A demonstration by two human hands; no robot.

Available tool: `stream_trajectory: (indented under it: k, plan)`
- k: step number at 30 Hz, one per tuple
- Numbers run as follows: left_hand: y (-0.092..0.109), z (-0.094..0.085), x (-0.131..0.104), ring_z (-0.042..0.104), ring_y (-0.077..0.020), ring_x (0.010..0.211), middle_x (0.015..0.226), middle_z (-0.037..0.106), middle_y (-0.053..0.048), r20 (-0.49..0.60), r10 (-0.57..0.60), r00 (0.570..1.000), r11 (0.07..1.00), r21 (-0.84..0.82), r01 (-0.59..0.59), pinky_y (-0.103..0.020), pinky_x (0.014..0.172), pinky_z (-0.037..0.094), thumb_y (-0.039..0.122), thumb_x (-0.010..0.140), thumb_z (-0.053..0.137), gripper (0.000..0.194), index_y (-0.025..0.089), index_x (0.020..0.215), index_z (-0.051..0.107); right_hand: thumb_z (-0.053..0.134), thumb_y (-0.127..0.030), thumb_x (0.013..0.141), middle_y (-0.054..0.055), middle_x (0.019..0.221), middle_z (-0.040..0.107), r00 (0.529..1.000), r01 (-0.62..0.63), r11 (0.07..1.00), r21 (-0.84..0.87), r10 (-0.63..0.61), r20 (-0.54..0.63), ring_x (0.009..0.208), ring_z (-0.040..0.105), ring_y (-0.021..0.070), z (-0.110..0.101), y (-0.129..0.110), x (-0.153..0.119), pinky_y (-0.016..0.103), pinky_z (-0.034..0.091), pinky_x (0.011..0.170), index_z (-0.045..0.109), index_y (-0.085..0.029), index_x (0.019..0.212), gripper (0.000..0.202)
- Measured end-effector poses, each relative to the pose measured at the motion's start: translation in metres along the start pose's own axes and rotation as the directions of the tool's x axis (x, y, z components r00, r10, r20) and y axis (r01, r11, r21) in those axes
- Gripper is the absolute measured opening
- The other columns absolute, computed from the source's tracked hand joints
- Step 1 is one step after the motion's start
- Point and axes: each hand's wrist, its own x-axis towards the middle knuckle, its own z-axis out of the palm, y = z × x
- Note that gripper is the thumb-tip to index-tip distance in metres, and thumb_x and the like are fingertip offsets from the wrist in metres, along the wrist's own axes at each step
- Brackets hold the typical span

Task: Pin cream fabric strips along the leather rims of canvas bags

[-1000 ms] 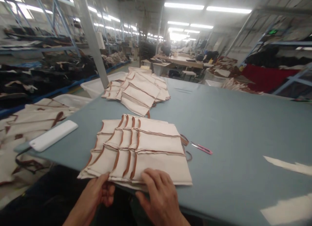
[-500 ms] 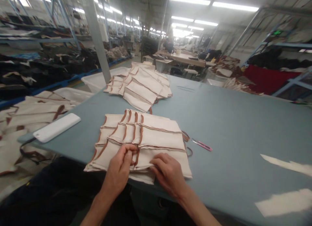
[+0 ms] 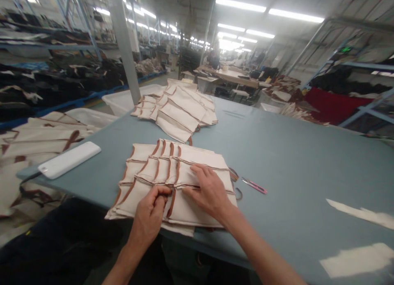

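Observation:
A layered stack of cream fabric pieces (image 3: 203, 213) with brown-bound edges lies at the near edge of the table, its layers stepped to the left. My left hand (image 3: 151, 209) is closed at the front part of the stack, fingers curled in a pinch by a brown-bound edge; the exact grip is partly hidden. Palm down over the stack, my right hand (image 3: 211, 190) has its thumb and fingers apart, fingertips on the cream cloth, holding nothing. Brown loops (image 3: 234, 174) stick out from the stack's right side. Just beyond them is a pair of pink-handled thread snips (image 3: 254, 185).
A second pile of cream fabric pieces (image 3: 181, 108) sits farther back on the blue-green table (image 3: 286, 153). A white power bank (image 3: 70, 160) with a cable lies at left. Cream scraps (image 3: 358, 260) are at right. More cream pieces (image 3: 40, 143) fill the floor side at left.
My right hand has left the front edge of the stack and moved up and away from me onto its top, fingers spreading. My left hand stays nearly in place.

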Motion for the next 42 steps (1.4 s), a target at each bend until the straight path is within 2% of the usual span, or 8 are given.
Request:
stream_trajectory:
  k: [5,8,15,20,28,33,38,42]
  plan:
    - [0.001,0.005,-0.003,0.064,-0.0219,0.060,0.070,0.070,-0.002,-0.035,0.090,0.995,0.994,0.071,-0.087,-0.032,0.060,0.051,0.034,0.091,0.046,0.028,0.021,0.093,0.071,0.063,-0.039,0.102,0.021,0.143,0.063,0.997,-0.071,0.994,-0.080,0.070,-0.021,0.129,0.060,0.0327,0.012,0.037,0.073,0.047,0.047,0.109,0.058,-0.014,0.140,0.046]
    - [0.000,0.009,-0.001,0.072,-0.0264,0.076,0.082,0.076,-0.006,-0.051,0.138,0.989,0.985,0.111,-0.132,-0.037,0.073,0.056,0.032,0.091,0.043,0.029,0.020,0.093,0.070,0.069,-0.039,0.099,0.015,0.120,0.075,0.999,-0.042,0.993,-0.113,0.045,0.023,0.109,0.068,0.0288,0.023,0.041,0.090,0.040,0.051,0.097,0.069,-0.017,0.122,0.031]
    - [-0.006,0.013,0.006,0.074,-0.0286,0.100,0.103,0.078,-0.011,0.008,0.173,0.985,0.975,0.144,-0.172,-0.042,0.092,0.057,0.028,0.092,0.039,0.035,0.020,0.103,0.070,0.069,-0.040,0.101,0.009,0.103,0.073,0.999,0.039,0.988,-0.149,-0.044,-0.026,0.098,0.066,0.0247,0.038,0.025,0.058,0.033,0.049,0.086,0.071,-0.019,0.106,0.022]
    - [-0.004,0.012,0.008,0.074,-0.0309,0.100,0.102,0.077,-0.013,0.035,0.140,0.989,0.974,0.172,-0.144,-0.047,0.092,0.057,0.030,0.094,0.039,0.034,0.019,0.103,0.069,0.066,-0.030,0.103,0.007,0.089,0.070,0.988,0.125,0.980,-0.156,-0.137,-0.070,0.086,0.063,0.0216,0.038,0.030,0.064,0.030,0.046,0.077,0.069,-0.021,0.086,0.019]
    - [0.002,0.011,0.009,0.075,-0.0289,0.106,0.112,0.080,-0.012,0.074,0.073,0.995,0.976,0.201,-0.087,-0.042,0.095,0.057,0.030,0.095,0.040,0.037,0.020,0.111,0.072,0.042,-0.021,0.106,0.007,0.084,0.067,0.925,0.177,0.983,-0.039,-0.180,-0.335,0.078,0.063,0.0209,-0.009,0.015,-0.011,0.032,0.046,0.072,0.057,-0.022,0.094,0.019]
    - [0.009,0.006,0.017,0.077,-0.0348,0.101,0.108,0.082,-0.015,0.111,0.033,0.993,0.969,0.240,-0.059,-0.045,0.089,0.057,0.041,0.094,0.046,0.038,0.019,0.105,0.075,0.041,-0.017,0.104,-0.002,0.066,0.061,0.961,0.179,0.982,0.061,-0.162,-0.223,0.055,0.057,0.0144,-0.030,-0.016,-0.057,0.026,0.041,0.056,0.052,-0.024,0.087,0.021]
    - [0.024,-0.005,0.026,0.079,-0.0344,0.087,0.086,0.084,-0.011,0.122,0.027,0.992,0.965,0.254,-0.058,-0.040,0.078,0.058,0.043,0.091,0.052,0.033,0.021,0.086,0.076,0.040,-0.016,0.105,-0.003,0.065,0.062,0.982,0.158,0.982,0.105,-0.144,-0.125,0.053,0.059,0.0124,-0.028,-0.026,-0.059,0.024,0.041,0.053,0.054,-0.023,0.087,0.024]
    - [0.033,-0.004,0.042,0.077,-0.0315,0.096,0.096,0.083,-0.011,0.086,0.090,0.992,0.972,0.209,-0.106,-0.040,0.090,0.059,0.032,0.084,0.054,0.030,0.018,0.099,0.075,0.042,-0.016,0.101,-0.001,0.065,0.064,0.978,0.203,0.976,0.083,-0.197,-0.072,0.053,0.060,0.0136,-0.018,-0.026,-0.058,0.026,0.038,0.054,0.054,-0.022,0.084,0.022]
